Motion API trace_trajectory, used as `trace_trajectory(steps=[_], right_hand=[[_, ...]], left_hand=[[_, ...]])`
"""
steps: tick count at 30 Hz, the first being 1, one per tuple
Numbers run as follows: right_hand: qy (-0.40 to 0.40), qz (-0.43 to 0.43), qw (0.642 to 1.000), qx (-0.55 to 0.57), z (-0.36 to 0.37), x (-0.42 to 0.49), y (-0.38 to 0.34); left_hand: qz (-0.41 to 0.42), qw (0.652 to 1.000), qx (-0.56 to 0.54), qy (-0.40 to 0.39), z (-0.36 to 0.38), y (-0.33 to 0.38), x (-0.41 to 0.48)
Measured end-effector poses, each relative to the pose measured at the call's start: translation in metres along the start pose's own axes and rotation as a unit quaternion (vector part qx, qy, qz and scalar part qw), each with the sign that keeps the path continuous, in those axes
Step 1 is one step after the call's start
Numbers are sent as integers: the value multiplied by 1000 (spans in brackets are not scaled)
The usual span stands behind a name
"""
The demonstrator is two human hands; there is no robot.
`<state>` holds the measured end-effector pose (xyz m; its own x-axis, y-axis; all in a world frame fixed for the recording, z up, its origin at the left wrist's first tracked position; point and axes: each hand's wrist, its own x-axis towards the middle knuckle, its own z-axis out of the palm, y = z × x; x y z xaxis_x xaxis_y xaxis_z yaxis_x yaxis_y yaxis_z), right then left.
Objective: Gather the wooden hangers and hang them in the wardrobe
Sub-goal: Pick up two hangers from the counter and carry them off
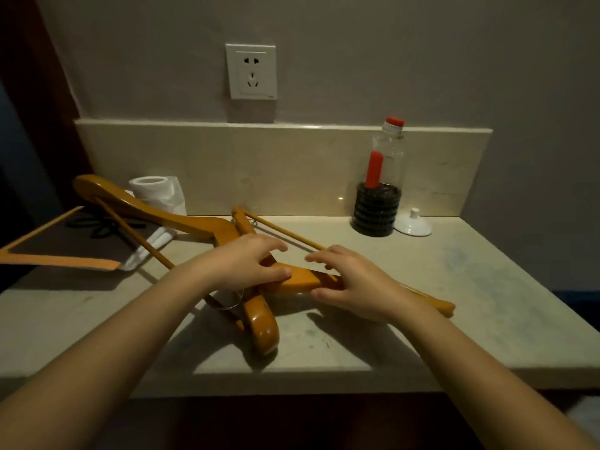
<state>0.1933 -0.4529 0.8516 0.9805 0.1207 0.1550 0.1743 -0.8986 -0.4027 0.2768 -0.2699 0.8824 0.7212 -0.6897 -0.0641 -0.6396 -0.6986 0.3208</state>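
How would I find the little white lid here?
On the stone counter, look to the back right, where a clear red-capped bottle stands. The lid sits just right of it: the only small white thing with a knob.

Hangers (259, 323) on counter (454, 287); bottle (386, 164) behind.
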Motion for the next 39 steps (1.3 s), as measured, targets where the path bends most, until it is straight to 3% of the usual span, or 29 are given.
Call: trace_trajectory(steps=[4, 10, 22, 29, 34, 39], right_hand=[[26, -80, 994, -66, 16, 16, -4], [68, -144, 985, -72, 22, 18, 13], [106, -100, 988, -45, -11, 7, 42], [132, -12, 990, 55, -40, 25, 38], [124, 29, 984, 127, -46, 40, 38], [154, 41, 979, 125, -39, 46, 46]], left_hand=[[-24, 999, -34, -1, 2, 4, 3], [-48, 994, -94, 15, 1, 1, 0], [-69, 965, -219, 129, -11, -6, -4], [-197, 964, -131, 122, 0, -15, 12], [-354, 929, -72, 79, 17, -39, 29], [-417, 902, -11, 110, 17, -52, 46]])
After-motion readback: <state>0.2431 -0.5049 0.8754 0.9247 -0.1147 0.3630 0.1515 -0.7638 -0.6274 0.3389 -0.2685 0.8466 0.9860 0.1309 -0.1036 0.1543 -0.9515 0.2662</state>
